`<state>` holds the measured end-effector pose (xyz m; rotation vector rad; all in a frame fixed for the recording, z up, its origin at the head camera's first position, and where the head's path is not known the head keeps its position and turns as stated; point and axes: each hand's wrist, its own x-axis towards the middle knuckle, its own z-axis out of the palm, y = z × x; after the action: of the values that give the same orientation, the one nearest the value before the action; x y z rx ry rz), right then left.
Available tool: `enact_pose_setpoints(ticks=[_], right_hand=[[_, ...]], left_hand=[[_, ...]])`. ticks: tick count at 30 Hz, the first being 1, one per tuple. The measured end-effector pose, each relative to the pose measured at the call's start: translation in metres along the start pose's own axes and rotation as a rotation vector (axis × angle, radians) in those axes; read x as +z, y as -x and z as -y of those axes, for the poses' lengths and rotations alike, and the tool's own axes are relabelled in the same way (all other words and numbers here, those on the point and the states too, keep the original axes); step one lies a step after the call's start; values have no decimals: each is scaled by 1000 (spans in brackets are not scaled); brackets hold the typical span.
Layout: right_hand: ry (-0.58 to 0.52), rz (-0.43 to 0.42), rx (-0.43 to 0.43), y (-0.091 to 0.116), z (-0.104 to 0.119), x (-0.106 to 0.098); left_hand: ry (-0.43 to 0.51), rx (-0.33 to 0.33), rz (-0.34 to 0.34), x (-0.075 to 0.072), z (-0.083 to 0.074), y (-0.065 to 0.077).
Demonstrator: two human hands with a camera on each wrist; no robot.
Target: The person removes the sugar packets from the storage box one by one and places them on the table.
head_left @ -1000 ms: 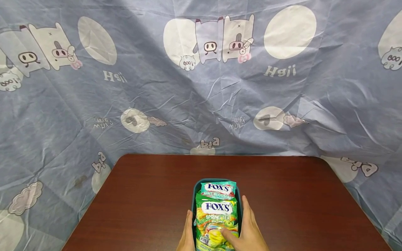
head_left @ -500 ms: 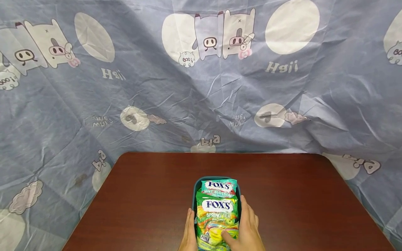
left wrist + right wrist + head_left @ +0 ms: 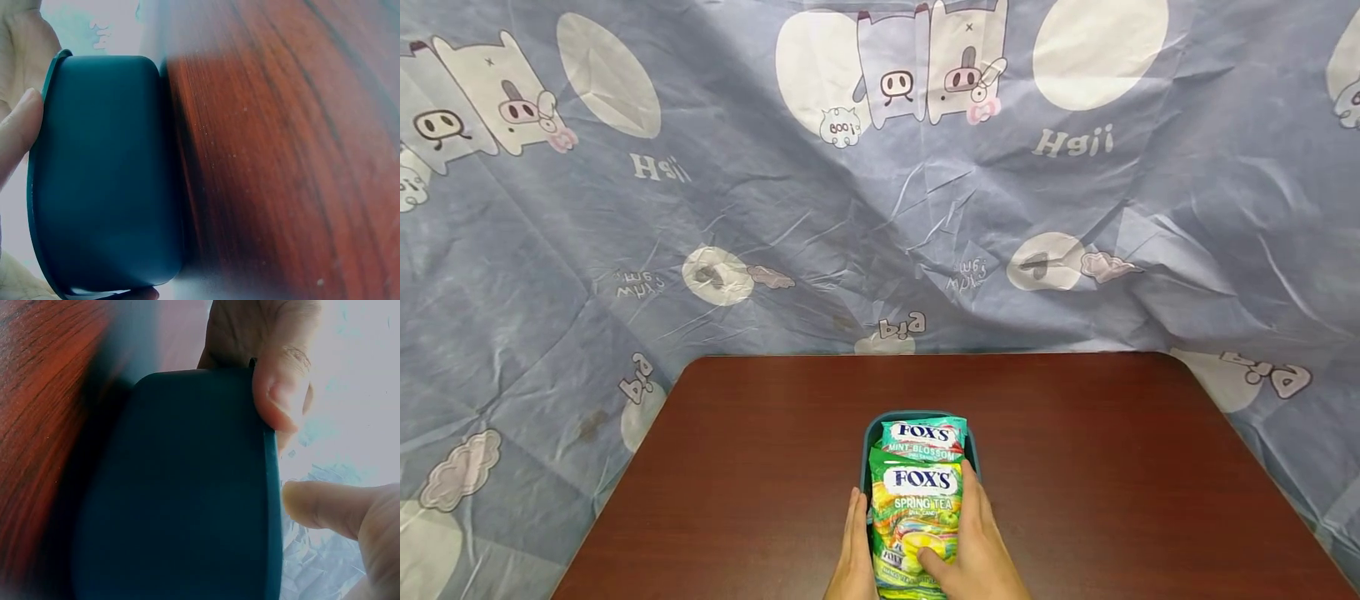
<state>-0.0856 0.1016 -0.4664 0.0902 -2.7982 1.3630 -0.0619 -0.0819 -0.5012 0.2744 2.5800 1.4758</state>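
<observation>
A dark teal plastic bin (image 3: 891,415) stands on the table, packed with candy bags. On top lies a green and yellow Fox's Spring Tea candy bag (image 3: 917,517); behind it shows a mint-green Fox's Mint Blossom candy bag (image 3: 925,437). My left hand (image 3: 853,550) holds the bin along its left side, its thumb (image 3: 22,128) on the near rim in the left wrist view. My right hand (image 3: 973,542) lies at the Spring Tea bag's right edge, fingers straight and thumb on the bag's front. The near ends of the bags are out of view.
The dark red-brown table (image 3: 760,467) extends around the bin on both sides. A grey-blue cloth (image 3: 850,208) printed with cartoon pigs hangs behind it and along the sides.
My right hand has shifted left, from beside the bin's right rim to over the bag's right edge. The head view has tilted slightly down; my left hand stays at the bin's side.
</observation>
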Motion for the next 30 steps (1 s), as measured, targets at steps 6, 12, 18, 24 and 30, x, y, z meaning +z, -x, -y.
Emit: enact_pose_setpoints(ticks=[6,12,18,24,30], right_hand=[[18,-11,5,0,-3,3],[57,-95,-89,1,-8,5],[43,-104,-82,0,-9,3],[-48,-32,-2,-1,-7,-1],[-91,-7,2,-3,-8,-3]], left_hand=[[-1,25,-12,0,5,-3],[-224,430,-297,13,34,-21],[-215,515,-380,18,43,-26],[-210,375,-312,15,38,-23],[-192,212,-215,11,28,-21]])
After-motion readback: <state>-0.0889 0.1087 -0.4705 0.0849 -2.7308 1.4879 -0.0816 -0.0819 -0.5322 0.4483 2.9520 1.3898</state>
